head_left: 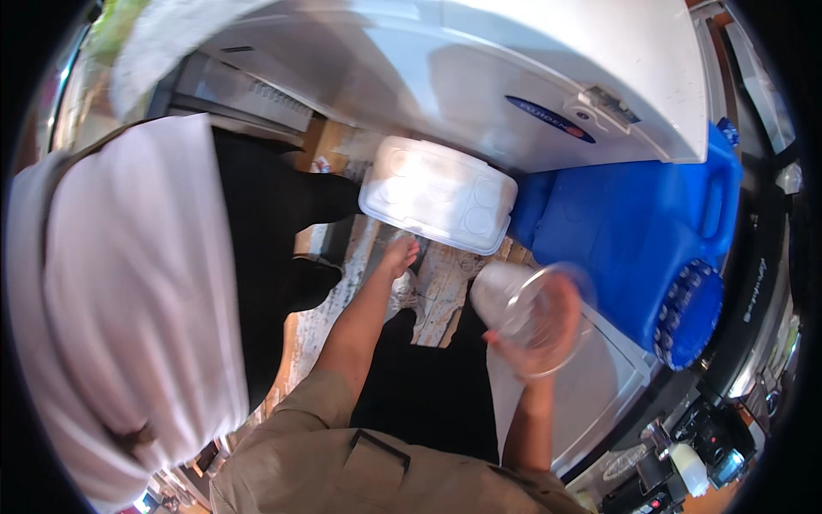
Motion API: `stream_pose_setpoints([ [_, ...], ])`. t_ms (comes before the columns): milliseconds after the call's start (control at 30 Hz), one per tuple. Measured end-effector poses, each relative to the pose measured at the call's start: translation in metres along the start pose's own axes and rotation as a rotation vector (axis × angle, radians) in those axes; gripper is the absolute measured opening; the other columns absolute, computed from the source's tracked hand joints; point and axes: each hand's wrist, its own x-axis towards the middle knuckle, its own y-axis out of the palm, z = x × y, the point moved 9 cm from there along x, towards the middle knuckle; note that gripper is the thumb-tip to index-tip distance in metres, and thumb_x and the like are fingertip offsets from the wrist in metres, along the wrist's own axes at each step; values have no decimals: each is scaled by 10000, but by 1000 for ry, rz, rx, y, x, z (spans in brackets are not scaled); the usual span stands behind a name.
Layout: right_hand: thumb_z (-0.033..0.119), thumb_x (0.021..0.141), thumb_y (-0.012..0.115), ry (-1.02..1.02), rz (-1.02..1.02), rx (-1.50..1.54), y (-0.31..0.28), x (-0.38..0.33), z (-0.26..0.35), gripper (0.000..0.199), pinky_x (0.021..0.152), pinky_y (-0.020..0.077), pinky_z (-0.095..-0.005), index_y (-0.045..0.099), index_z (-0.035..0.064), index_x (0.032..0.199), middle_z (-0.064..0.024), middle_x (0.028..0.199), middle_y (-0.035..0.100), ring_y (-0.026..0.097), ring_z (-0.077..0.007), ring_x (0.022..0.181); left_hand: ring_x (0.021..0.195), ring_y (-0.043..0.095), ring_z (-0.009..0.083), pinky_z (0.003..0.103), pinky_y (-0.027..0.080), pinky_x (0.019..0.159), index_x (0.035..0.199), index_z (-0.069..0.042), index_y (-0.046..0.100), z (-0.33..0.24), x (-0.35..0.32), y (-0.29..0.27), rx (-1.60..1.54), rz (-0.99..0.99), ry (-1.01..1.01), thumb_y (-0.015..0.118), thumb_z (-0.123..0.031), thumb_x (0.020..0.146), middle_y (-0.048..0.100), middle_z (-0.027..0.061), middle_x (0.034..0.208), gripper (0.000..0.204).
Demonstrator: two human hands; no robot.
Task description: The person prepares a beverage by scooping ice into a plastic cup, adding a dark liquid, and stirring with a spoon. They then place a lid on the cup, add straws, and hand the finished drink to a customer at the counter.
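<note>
My right hand (545, 347) wraps its fingers round a cup (503, 293), nearer and right of the box (437, 197). My left hand (399, 255) meets the box's near edge, fingers bent; gripping, I cannot tell. Seemingly I'm reaching, which calls for a steady cup.

Prob. comm. kitchen: white chest freezer (385, 77) (w/ lock (604, 107)), blue jerrycan (625, 231).

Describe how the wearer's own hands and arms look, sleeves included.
The left hand and right hand are ungloved, and both forearms are bare; the right hand is too blurred for finer detail. The left sleeve is short and khaki-tan, matching the shirt, which has a dark-edged pocket.
</note>
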Motion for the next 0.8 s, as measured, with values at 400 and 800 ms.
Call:
stream_pose_setpoints([
  [400,159,575,813,400,145,-246,26,-106,-254,798,929,410,-392,388,-8,1230,-176,1183,475,491,-308,1101,878,388,207,357,475,736,1006,-109,544,10,72,60,-460,-292,-45,676,-175,702,409,85,1030,338],
  [800,298,631,774,353,524,-250,113,-49,-334,788,943,379,-403,380,-17,1236,-225,1158,475,458,-338,1115,1039,445,218,440,494,827,1232,-61,296,-130,-76,176,-328,169,396,613,-86,802,394,100,1135,534],
])
